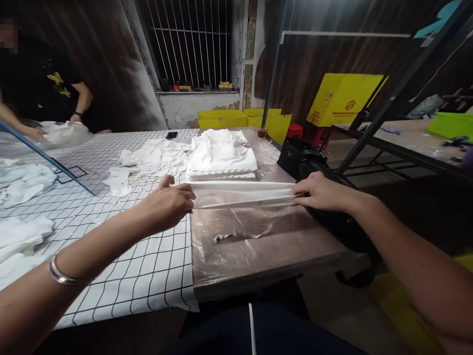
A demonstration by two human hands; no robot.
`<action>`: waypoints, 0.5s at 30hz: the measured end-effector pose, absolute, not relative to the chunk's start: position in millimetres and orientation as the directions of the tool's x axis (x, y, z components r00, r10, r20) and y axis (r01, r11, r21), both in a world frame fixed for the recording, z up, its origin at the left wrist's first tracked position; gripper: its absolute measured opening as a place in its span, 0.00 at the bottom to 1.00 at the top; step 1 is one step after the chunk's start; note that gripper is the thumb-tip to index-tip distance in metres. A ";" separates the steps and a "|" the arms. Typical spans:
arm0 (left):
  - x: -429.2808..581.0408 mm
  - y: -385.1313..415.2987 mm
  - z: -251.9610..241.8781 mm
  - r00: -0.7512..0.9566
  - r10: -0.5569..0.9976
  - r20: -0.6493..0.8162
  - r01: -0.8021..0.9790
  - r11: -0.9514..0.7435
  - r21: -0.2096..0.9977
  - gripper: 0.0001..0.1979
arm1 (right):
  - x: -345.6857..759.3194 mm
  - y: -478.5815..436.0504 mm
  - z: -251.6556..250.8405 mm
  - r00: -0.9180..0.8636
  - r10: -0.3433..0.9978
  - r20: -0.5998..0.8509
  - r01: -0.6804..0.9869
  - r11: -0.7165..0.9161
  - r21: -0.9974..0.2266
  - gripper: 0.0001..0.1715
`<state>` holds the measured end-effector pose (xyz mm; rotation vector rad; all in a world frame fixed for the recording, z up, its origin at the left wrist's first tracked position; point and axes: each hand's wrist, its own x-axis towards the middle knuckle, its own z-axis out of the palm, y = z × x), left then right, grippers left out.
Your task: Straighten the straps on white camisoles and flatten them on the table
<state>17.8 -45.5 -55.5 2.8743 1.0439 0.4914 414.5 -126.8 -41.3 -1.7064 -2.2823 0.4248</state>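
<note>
A band of thin white fabric (pixel 240 194) is stretched level between my two hands above the plastic-covered part of the table. My left hand (pixel 173 196), below a silver bangle, is closed on the fabric's left end. At its right end my right hand (pixel 314 191) pinches the cloth between thumb and fingers. Just beyond the fabric sits a neat stack of white garments (pixel 221 155). A loose pale strip of cloth (pixel 244 235) lies on the plastic sheet nearer to me. What garment the stretched fabric belongs to I cannot make out.
Crumpled white garments (pixel 153 160) lie left of the stack on the checked tablecloth (pixel 148 266). A black bag (pixel 306 158) rests at the table's right edge. A glass (pixel 262 133) and a phone (pixel 172 135) stand farther back. Across the table, a person (pixel 44 93) handles white cloth.
</note>
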 end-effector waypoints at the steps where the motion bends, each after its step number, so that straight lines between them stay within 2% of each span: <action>1: 19.8 -51.4 -65.8 0.768 0.601 0.220 0.591 -0.798 0.118 0.12 | 411.3 -126.4 -54.7 -0.279 0.955 0.098 0.913 0.295 -0.280 0.08; 3: 21.3 -66.6 -92.1 0.814 0.567 0.128 0.561 -0.824 0.082 0.16 | 405.4 -132.7 -86.7 -0.306 0.935 0.180 0.932 0.333 -0.146 0.08; 5: 20.3 -83.9 -121.3 0.799 0.593 0.101 0.587 -0.805 0.090 0.18 | 400.3 -147.8 -119.0 -0.336 0.923 0.188 0.928 0.358 -0.099 0.08; 9: 18.4 -110.8 -162.2 0.706 0.704 0.082 0.680 -0.705 0.199 0.19 | 392.2 -182.1 -160.3 -0.346 0.918 0.192 0.906 0.380 -0.187 0.12; 12: 22.5 -115.6 -167.1 0.541 0.836 0.095 0.809 -0.548 0.211 0.19 | 389.2 -192.7 -164.7 -0.297 0.898 0.324 0.894 0.381 -0.235 0.14; 15: 27.5 -110.9 -158.3 0.469 0.881 0.059 0.861 -0.472 0.189 0.13 | 391.5 -191.6 -155.8 -0.275 0.861 0.429 0.900 0.388 -0.201 0.14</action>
